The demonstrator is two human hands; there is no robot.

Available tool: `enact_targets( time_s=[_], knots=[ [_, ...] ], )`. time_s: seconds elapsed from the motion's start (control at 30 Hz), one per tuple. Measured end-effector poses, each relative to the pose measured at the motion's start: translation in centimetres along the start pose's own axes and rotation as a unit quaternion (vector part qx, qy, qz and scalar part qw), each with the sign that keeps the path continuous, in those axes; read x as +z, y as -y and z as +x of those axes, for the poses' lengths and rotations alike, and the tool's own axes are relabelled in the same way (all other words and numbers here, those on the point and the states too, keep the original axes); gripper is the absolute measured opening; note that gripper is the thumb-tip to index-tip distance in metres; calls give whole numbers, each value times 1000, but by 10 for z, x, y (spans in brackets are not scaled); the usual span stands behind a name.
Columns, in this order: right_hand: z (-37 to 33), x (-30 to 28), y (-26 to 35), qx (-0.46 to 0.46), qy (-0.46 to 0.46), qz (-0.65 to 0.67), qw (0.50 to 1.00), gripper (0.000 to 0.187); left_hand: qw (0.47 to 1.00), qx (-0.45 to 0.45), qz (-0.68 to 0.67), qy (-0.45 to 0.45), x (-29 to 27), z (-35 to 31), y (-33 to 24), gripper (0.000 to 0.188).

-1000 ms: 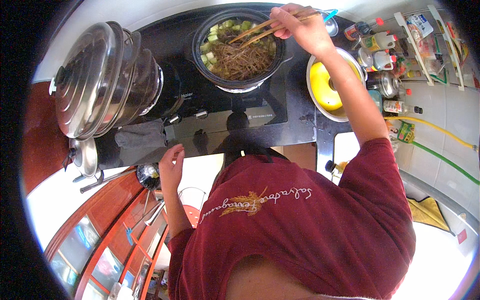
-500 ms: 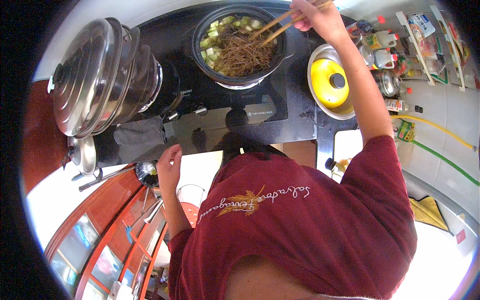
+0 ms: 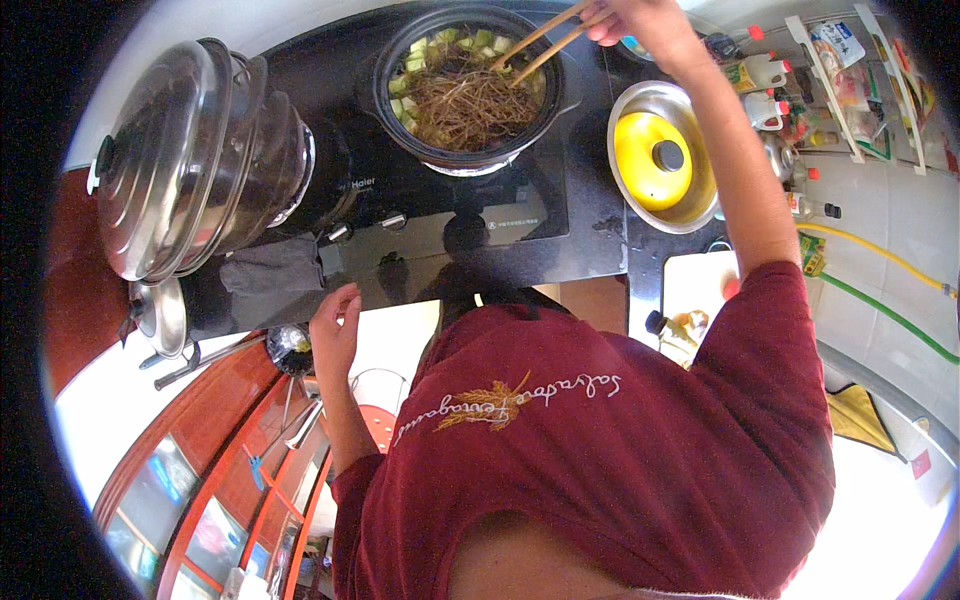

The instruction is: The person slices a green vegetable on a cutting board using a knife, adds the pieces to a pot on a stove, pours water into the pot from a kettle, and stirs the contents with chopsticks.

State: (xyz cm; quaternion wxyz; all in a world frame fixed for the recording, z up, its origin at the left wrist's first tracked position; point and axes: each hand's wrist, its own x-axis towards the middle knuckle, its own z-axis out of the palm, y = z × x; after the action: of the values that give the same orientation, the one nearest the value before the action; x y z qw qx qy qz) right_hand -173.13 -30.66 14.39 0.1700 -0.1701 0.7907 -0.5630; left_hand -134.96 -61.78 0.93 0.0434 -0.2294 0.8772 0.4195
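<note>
While right hand (image 3: 645,28) clamps wooden chopsticks (image 3: 558,52) at two o'clock of black pot (image 3: 470,158), left hand (image 3: 335,330) empty, brown strands (image 3: 470,108) could spill if dragged rimward.

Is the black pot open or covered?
Open: the black pot is uncovered, with brown strands and green chunks showing inside and chopsticks reaching in.

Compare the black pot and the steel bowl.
The black pot stands on the stove, the steel bowl on the counter. The pot looks dull, the bowl shiny. The pot holds brown strands and pale-green chunks, the bowl a yellow lid. Both are round and open-topped.
</note>
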Motion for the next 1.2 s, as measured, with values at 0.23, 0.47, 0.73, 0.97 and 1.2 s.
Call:
enact_targets(
  time_s=[0.23,0.47,0.73,0.97,1.2],
  knots=[
    [-23,-43,17,31,-30,35,998,34,1000,15,-16,6,5,-2,4,21],
    [-31,-55,-20,121,-74,74,987,33,1000,2,-25,12,6,5,3,22],
    [-10,-41,-51,90,-131,116,980,34,999,-9,-29,12,3,6,-1,22],
    [-22,-27,5,24,-67,-20,997,35,1000,2,-29,-3,5,2,5,22],
    [-22,-5,13,13,-18,-85,996,35,999,8,-43,-15,12,1,6,20]
  ],
)
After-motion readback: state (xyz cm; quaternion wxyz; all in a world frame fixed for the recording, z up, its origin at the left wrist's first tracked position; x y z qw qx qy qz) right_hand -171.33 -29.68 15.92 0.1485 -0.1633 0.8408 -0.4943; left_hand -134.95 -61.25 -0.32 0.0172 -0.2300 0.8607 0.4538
